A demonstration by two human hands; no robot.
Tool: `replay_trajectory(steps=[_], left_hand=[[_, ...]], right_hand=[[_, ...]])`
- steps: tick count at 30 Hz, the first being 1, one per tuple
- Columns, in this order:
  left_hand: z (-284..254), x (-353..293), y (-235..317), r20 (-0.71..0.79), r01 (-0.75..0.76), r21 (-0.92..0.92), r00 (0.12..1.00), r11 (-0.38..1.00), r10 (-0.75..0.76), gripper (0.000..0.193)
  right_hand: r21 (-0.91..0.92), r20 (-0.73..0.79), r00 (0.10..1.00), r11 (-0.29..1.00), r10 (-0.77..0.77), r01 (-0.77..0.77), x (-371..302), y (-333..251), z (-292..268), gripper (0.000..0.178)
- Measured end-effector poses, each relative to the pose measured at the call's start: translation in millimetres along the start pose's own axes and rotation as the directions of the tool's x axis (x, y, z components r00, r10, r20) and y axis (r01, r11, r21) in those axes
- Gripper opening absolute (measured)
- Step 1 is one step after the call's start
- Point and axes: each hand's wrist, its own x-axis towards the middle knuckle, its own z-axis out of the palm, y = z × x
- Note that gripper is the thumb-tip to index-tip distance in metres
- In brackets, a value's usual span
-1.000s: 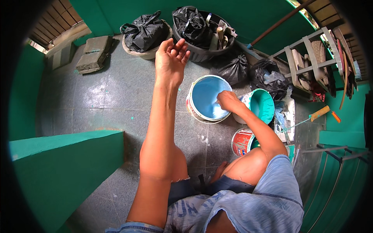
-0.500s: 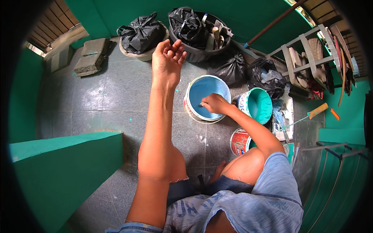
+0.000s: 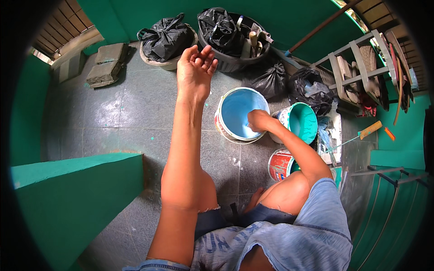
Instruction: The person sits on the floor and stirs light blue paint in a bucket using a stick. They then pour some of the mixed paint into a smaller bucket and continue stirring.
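Note:
A white bucket (image 3: 220, 118) stands on the floor before me, its inside light blue, with what looks like blue paint in the bottom. My right hand (image 3: 259, 120) is over its right side, fingers closed and pointing down into it. Whatever they grip is hidden beneath the fist. My left hand (image 3: 197, 67) is raised at the end of an outstretched arm, palm up, fingers loosely curled and apart, with nothing in it. Right of the bucket is a second bucket (image 3: 302, 122) coated inside with turquoise paint. Nearer my knee sits a red paint can (image 3: 279, 165).
A paint roller (image 3: 370, 130) with an orange cover lies at the right. Black garbage bags (image 3: 270, 81) and a dark tub (image 3: 230, 63) line the green back wall. A grey rack (image 3: 357, 63) holds footwear. At left are paving slabs (image 3: 105, 67) and a low green wall (image 3: 81, 189).
My right hand has shifted right inside the white bucket, from near its middle toward its right rim. My left hand stays nearly still.

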Motion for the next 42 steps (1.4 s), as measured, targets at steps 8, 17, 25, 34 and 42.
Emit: replay_trajectory(steps=[8,17,25,34,42], left_hand=[[2.4,0.2,-2.9,0.012,0.001,0.001,1.0,1.0,-0.001,0.018],[0.8,0.8,-1.4,-0.007,0.002,0.005,1.0,1.0,-0.001,0.016],[5.5,1.8,-6.1,-0.008,0.004,0.004,1.0,1.0,-0.004,0.016],[1.4,3.8,-4.8,0.006,0.01,-0.006,1.0,1.0,-0.01,0.017],[3.1,0.0,-1.4,-0.01,0.002,-0.015,1.0,1.0,-0.003,0.015]], right_hand=[[0.258,-0.595,0.803,0.934,-0.048,0.248,26.7,-5.3,19.1,0.013],[0.123,-0.099,0.991,0.988,-0.086,0.098,0.4,6.6,7.6,0.013],[0.097,-0.545,0.839,0.993,0.002,0.061,14.4,9.5,14.4,0.013],[0.396,-0.294,0.954,0.903,-0.049,0.168,8.0,1.2,15.2,0.017],[0.061,-0.401,0.916,0.998,-0.006,0.034,4.7,11.9,10.5,0.012]])
